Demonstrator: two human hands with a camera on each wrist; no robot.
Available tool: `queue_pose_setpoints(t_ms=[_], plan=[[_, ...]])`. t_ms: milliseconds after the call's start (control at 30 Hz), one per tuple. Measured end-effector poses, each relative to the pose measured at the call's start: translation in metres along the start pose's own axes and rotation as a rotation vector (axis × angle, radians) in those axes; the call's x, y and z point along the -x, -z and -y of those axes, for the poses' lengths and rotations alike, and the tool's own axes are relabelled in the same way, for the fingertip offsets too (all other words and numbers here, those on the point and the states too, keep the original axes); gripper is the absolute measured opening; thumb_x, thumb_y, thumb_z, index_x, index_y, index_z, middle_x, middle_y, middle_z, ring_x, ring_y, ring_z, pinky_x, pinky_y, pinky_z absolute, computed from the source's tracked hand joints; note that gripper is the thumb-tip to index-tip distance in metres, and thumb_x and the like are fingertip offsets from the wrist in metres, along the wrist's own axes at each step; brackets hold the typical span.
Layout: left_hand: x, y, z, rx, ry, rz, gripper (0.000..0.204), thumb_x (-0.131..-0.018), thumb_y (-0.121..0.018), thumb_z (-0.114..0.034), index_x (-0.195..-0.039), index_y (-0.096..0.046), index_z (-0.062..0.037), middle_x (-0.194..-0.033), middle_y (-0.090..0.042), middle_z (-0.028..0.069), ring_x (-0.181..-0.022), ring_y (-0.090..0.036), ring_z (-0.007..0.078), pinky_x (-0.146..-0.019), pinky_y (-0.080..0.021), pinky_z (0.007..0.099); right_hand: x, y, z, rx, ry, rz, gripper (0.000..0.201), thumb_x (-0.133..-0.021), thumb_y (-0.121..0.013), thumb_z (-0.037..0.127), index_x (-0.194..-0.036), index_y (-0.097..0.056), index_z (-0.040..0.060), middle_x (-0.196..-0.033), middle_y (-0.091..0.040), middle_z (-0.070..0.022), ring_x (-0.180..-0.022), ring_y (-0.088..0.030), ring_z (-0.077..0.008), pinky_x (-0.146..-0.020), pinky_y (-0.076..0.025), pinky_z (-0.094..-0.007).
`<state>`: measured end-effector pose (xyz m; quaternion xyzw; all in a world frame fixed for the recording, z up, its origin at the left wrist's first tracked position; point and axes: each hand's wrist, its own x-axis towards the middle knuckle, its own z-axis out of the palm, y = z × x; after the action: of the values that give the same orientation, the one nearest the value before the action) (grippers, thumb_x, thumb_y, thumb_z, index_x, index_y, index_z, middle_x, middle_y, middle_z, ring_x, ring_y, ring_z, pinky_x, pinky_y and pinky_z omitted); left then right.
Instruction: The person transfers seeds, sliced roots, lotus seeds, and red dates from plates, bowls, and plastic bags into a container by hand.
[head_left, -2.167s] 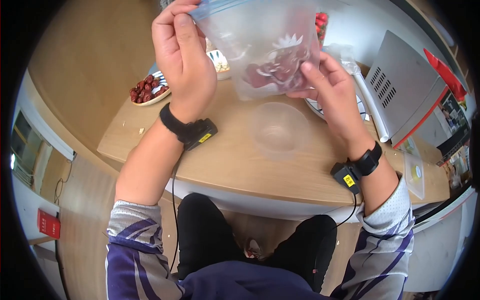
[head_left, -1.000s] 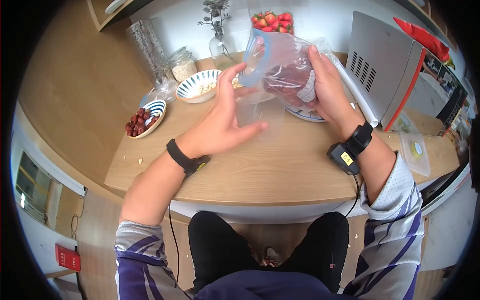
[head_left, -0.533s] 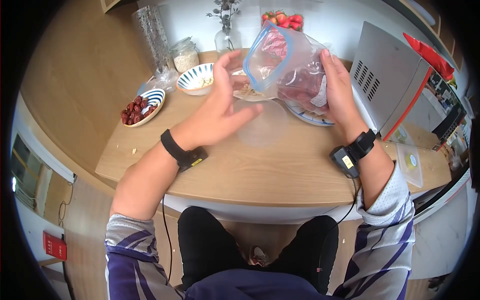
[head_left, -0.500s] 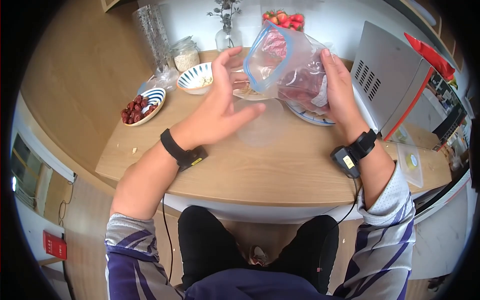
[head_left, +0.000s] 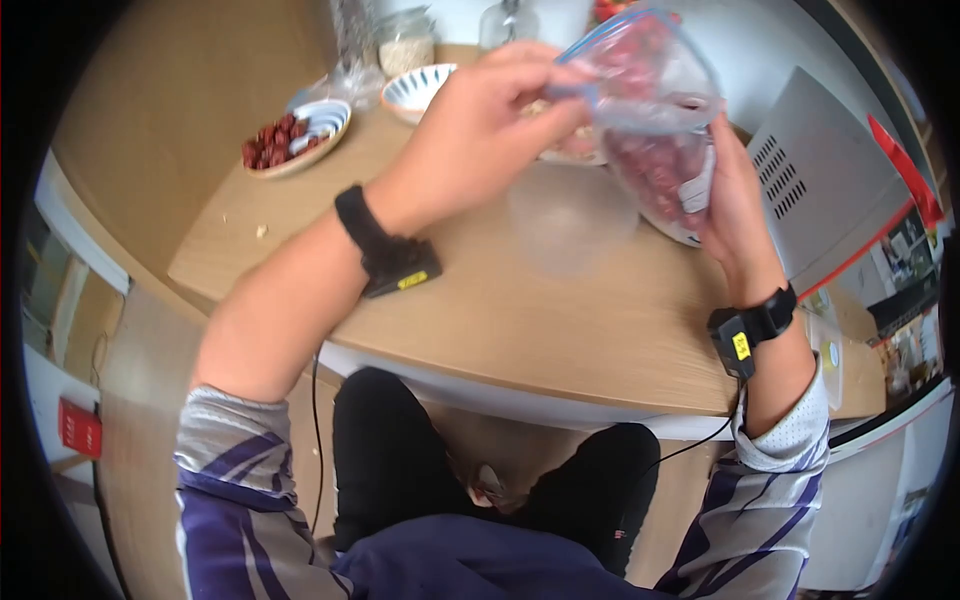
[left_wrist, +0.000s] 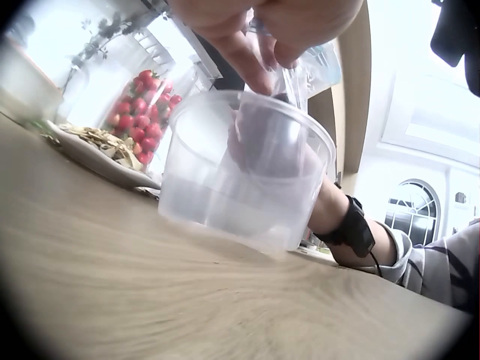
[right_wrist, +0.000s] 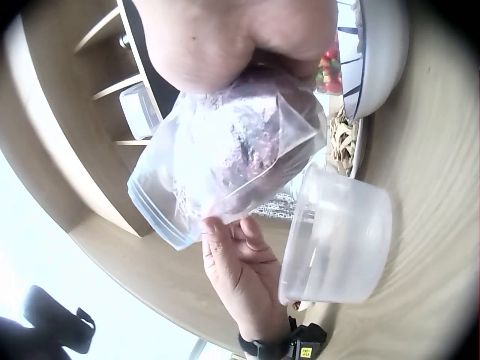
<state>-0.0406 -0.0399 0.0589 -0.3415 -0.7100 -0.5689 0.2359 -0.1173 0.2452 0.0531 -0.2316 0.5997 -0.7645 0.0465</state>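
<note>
My right hand (head_left: 738, 205) grips the body of a clear zip bag (right_wrist: 240, 142) from the right side. Dark red pieces show through the plastic, with a white label on its side. At the bag's blue-edged mouth, the thumb and fingers of my left hand (head_left: 490, 120) pinch the rim. The mouth gapes toward me in the head view. Below the bag, a clear round plastic tub (left_wrist: 247, 180) stands upright on the wooden table (head_left: 480, 310); nothing shows inside it.
Red dates (head_left: 272, 145) lie in a striped dish at the left. Behind stand a blue-striped bowl (head_left: 415, 92) and a lidded glass jar (head_left: 405, 40). Dried slices (right_wrist: 343, 142) lie on a plate beyond the tub. Strawberries (left_wrist: 142, 116) stand at the back, a microwave (head_left: 815, 170) at right.
My left hand, spread beside the bag half a second ago, has moved to its mouth and now pinches the rim. The right hand keeps its grip; the head view has shifted.
</note>
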Motion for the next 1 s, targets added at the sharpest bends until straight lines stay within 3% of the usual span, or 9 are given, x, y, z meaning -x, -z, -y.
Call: queue_pose_setpoints(t_ms=[33,67,233,367,400,533,767,867,1000], plan=[[-0.001,0.001,0.004,0.046,0.024,-0.020,0.025,-0.113,-0.076,-0.004,-0.134,-0.077,0.0096,-0.142,-0.068,0.0126,-0.117,-0.078,0.0191,-0.104,-0.068,0.0338,0.000,0.005,0.002,0.003,-0.086,0.032,0.060,-0.126,-0.050,0.055,-0.152,-0.065,0.0023,-0.123,-0.081,-0.0138,-0.100,-0.080,-0.0202,-0.079,-0.068,-0.0330],[-0.004,0.000,0.013,-0.031,-0.092,-0.079,0.027,-0.113,-0.076,-0.013,-0.134,-0.081,0.0034,-0.119,-0.080,0.0079,-0.100,-0.086,0.0162,-0.082,-0.066,0.0271,0.009,-0.016,0.010,0.037,-0.106,-0.058,0.062,-0.126,-0.048,0.056,-0.153,-0.063,0.0027,-0.126,-0.081,-0.0158,-0.099,-0.081,-0.0222,-0.077,-0.068,-0.0348],[0.000,0.000,0.012,0.159,-0.067,-0.036,0.024,-0.121,-0.065,-0.016,-0.116,-0.076,0.0053,-0.113,-0.077,0.0059,-0.104,-0.074,0.0106,-0.088,-0.059,0.0257,-0.006,0.019,0.007,-0.122,-0.394,0.138,0.065,-0.126,-0.046,0.055,-0.155,-0.061,-0.0015,-0.130,-0.081,-0.0206,-0.100,-0.081,-0.0277,-0.084,-0.071,-0.0395],[-0.001,-0.008,0.014,0.230,-0.104,-0.206,0.023,-0.116,-0.070,-0.015,-0.118,-0.079,0.0064,-0.115,-0.078,0.0099,-0.103,-0.077,0.0144,-0.088,-0.062,0.0281,-0.004,0.017,0.019,-0.197,-0.350,-0.082,0.066,-0.126,-0.045,0.050,-0.162,-0.056,-0.0044,-0.138,-0.078,-0.0236,-0.112,-0.081,-0.0337,-0.093,-0.071,-0.0445],[-0.001,-0.009,0.016,0.244,-0.117,-0.250,0.023,-0.114,-0.071,-0.015,-0.118,-0.079,0.0067,-0.115,-0.079,0.0109,-0.103,-0.078,0.0153,-0.087,-0.062,0.0287,0.005,0.017,0.022,-0.302,-0.338,0.115,0.069,-0.125,-0.047,0.048,-0.170,-0.047,-0.0049,-0.156,-0.067,-0.0277,-0.134,-0.074,-0.0415,-0.103,-0.070,-0.0513],[-0.007,-0.014,0.030,0.348,-0.141,-0.412,0.025,-0.109,-0.076,-0.013,-0.120,-0.083,0.0079,-0.117,-0.080,0.0149,-0.102,-0.082,0.0191,-0.087,-0.065,0.0312,0.010,-0.004,0.010,-0.664,-0.258,0.402,0.069,-0.125,-0.053,0.040,-0.176,-0.037,-0.0032,-0.177,-0.046,-0.0297,-0.158,-0.056,-0.0459,-0.125,-0.058,-0.0671],[-0.003,-0.011,0.006,0.233,-0.199,-0.409,0.021,-0.109,-0.077,-0.007,-0.124,-0.082,0.0078,-0.125,-0.070,0.0130,-0.100,-0.077,0.0183,-0.093,-0.065,0.0323,0.017,-0.014,0.011,-0.343,-0.084,0.084,0.053,-0.126,-0.051,0.025,-0.166,-0.046,-0.0084,-0.167,-0.057,-0.0290,-0.149,-0.065,-0.0458,-0.117,-0.069,-0.0579],[-0.004,-0.021,0.013,0.367,-0.280,-0.514,0.022,-0.102,-0.080,-0.013,-0.112,-0.085,0.0065,-0.116,-0.077,0.0180,-0.094,-0.081,0.0233,-0.092,-0.064,0.0352,0.024,-0.008,-0.006,-0.541,0.000,0.365,0.058,-0.122,-0.061,0.027,-0.166,-0.047,-0.0081,-0.170,-0.055,-0.0273,-0.157,-0.058,-0.0426,-0.123,-0.061,-0.0561],[-0.018,-0.007,0.008,0.042,-0.377,-0.546,0.019,-0.104,-0.079,-0.012,-0.103,-0.086,0.0049,-0.115,-0.080,0.0171,-0.099,-0.081,0.0236,-0.089,-0.064,0.0372,0.042,-0.016,-0.005,-0.081,0.028,0.438,0.075,-0.116,-0.069,0.020,-0.178,-0.035,-0.0022,-0.178,-0.049,-0.0238,-0.160,-0.056,-0.0350,-0.125,-0.056,-0.0519]])
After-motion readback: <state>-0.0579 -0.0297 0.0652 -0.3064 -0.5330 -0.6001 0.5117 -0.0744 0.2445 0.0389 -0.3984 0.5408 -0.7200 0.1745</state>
